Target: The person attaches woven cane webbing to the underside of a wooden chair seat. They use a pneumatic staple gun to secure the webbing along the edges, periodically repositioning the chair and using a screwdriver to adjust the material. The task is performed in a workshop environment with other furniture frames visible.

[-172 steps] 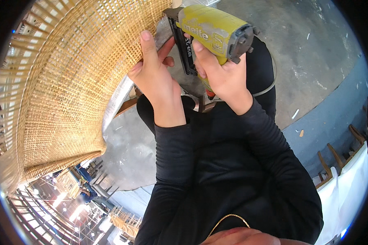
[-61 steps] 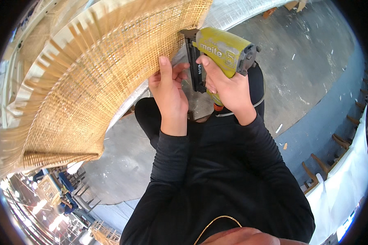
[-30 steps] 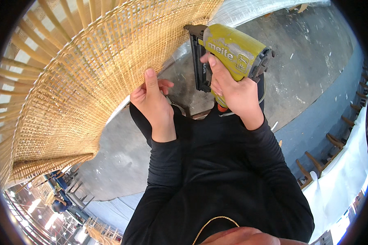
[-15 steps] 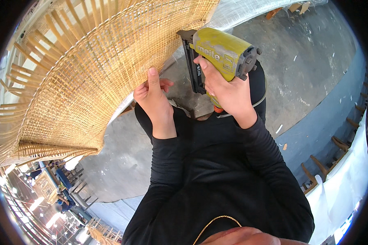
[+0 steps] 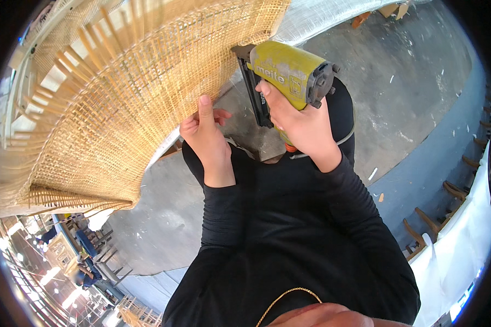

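Note:
My right hand (image 5: 301,115) is wrapped around the handle of a yellow and black pneumatic staple gun (image 5: 285,70). The gun's dark nose lies against or just in front of the lower right edge of a woven rattan sheet (image 5: 131,103); I cannot tell if it touches. My left hand (image 5: 208,136) is beside that edge, thumb stretched up and fingers loosely bent, with nothing visible in it. Part of its fingers is hidden behind the thumb. Loose cane ends (image 5: 65,71) stick out along the sheet's upper left side.
A thin air hose (image 5: 346,136) runs from the gun past my right wrist. Clear plastic wrap (image 5: 322,19) lies behind the rattan. Scraps dot the grey floor (image 5: 403,87). White-covered furniture with wooden legs (image 5: 426,220) stands at right; another person (image 5: 86,274) is at far lower left.
The gun's nose has shifted slightly left and down with my right hand. The rattan sheet appears a little shifted, its upper left end blurred. My left hand keeps nearly the same pose.

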{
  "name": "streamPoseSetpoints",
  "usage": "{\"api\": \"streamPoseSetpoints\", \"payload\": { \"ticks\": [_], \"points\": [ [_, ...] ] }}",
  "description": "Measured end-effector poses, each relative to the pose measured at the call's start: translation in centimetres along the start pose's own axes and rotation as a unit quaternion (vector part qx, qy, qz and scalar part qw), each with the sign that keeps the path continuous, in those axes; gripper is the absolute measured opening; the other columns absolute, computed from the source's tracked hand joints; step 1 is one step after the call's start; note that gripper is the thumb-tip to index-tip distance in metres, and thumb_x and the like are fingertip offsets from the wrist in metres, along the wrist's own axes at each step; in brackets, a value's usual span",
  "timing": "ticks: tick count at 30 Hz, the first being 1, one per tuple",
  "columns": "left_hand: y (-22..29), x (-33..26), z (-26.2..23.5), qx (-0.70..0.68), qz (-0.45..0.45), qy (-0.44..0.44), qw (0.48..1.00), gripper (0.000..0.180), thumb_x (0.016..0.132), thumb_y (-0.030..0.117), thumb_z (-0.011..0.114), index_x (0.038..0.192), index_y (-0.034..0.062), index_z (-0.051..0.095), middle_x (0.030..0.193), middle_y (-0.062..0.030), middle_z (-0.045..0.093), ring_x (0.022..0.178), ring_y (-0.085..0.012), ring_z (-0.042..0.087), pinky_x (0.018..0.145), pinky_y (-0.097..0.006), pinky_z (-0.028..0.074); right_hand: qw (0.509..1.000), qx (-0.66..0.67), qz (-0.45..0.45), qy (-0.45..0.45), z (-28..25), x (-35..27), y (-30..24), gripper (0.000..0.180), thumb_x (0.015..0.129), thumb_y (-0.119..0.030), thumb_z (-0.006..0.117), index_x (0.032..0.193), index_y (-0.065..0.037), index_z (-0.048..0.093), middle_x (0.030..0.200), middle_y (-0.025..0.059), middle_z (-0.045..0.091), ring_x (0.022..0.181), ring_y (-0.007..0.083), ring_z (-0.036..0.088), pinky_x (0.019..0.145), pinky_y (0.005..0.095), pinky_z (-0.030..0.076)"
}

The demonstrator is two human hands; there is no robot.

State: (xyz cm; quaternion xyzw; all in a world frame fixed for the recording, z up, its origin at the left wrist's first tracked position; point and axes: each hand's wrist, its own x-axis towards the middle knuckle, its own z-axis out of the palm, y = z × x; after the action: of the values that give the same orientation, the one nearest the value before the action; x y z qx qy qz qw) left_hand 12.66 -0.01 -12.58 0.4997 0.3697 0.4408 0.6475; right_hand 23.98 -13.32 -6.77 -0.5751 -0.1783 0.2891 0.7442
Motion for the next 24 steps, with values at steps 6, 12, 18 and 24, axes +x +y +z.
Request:
{"api": "streamPoseSetpoints", "payload": {
  "ticks": [6,12,18,24],
  "points": [
    [-0.2,0.1,0.4,-0.034,0.004,-0.008,0.999,0.019,0.1,0.019,0.072,0.099,0.0002,0.07,0.086,-0.0053,0.072,0.057,-0.014,0.064,0.05,-0.024,0.041,1.0,0.012,0.005,-0.007,0.4,-0.5,0.5,0.021,0.096,-0.001,0.07,0.116,0.006,0.066,0.108,0.0064,0.074,0.096,0.0097,0.067,0.083,0.0275,0.055],
    [-0.3,0.0,0.2,-0.049,0.006,-0.023,0.999,0.02,0.1,0.02,0.072,0.097,0.0001,0.07,0.082,-0.0054,0.072,0.056,-0.0138,0.064,0.051,-0.024,0.041,0.997,-0.066,-0.033,-0.007,0.6,-0.5,-0.2,0.02,0.094,0.001,0.07,0.112,0.005,0.068,0.103,0.0065,0.075,0.091,0.011,0.069,0.08,0.0285,0.055],
    [-0.4,0.2,-0.5,-0.019,-0.002,-0.008,1.0,0.02,0.1,0.021,0.073,0.096,0.0013,0.07,0.083,-0.005,0.072,0.057,-0.0141,0.065,0.051,-0.024,0.041,1.0,-0.005,-0.024,-0.01,0.9,-0.5,0.2,0.023,0.093,-0.001,0.07,0.116,0.005,0.067,0.105,0.0066,0.075,0.093,0.0102,0.069,0.081,0.0293,0.055],
    [-0.6,0.5,-0.6,-0.025,-0.007,-0.017,1.0,0.019,0.1,0.02,0.073,0.097,0.0014,0.07,0.087,-0.0051,0.073,0.057,-0.0139,0.065,0.051,-0.024,0.041,1.0,0.013,-0.002,-0.014,1.3,-0.8,0.2,0.025,0.094,-0.001,0.07,0.117,0.006,0.066,0.109,0.0078,0.075,0.096,0.0102,0.068,0.083,0.0299,0.055]
  ]
}}
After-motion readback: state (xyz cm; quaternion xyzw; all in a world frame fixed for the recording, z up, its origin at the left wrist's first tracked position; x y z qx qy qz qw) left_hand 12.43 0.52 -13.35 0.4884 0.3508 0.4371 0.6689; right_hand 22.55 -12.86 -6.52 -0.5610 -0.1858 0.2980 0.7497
